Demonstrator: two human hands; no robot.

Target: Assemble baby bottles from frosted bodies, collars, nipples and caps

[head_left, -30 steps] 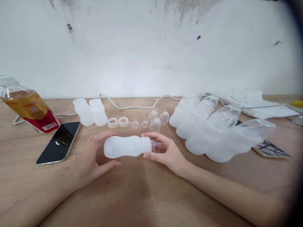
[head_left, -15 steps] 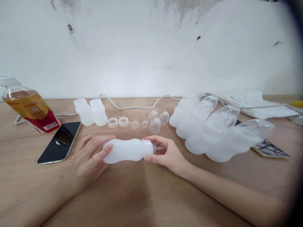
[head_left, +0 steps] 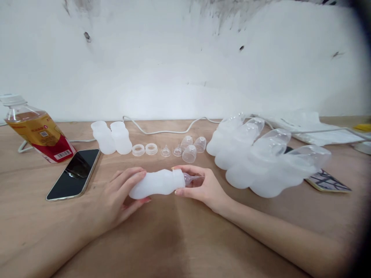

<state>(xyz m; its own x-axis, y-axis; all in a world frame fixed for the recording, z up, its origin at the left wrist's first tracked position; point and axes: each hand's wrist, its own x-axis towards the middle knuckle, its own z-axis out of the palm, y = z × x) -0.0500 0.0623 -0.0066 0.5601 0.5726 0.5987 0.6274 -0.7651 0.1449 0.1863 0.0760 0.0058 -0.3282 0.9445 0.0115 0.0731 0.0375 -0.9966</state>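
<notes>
We find the worktop carrying, toward the right of its back edge, a group of capped bottles, unchanged from the earlier view. The drink bottle stands toward the back edge at left, with the phone lying just beside it. We note the main change at the left hand: one second ago its fingers were spread apart from the base of the held bottle; now they close over that base, thumb beneath. The right hand remains gripping the collar end between thumb and fingers. The held bottle lies sideways in front of the small parts, teat toward the right; we cannot tell whether it touches the worktop. Behind it, toward the back edge, we record in unchanged places two bottle bodies, three clear covers, two rings and two loose teats.
</notes>
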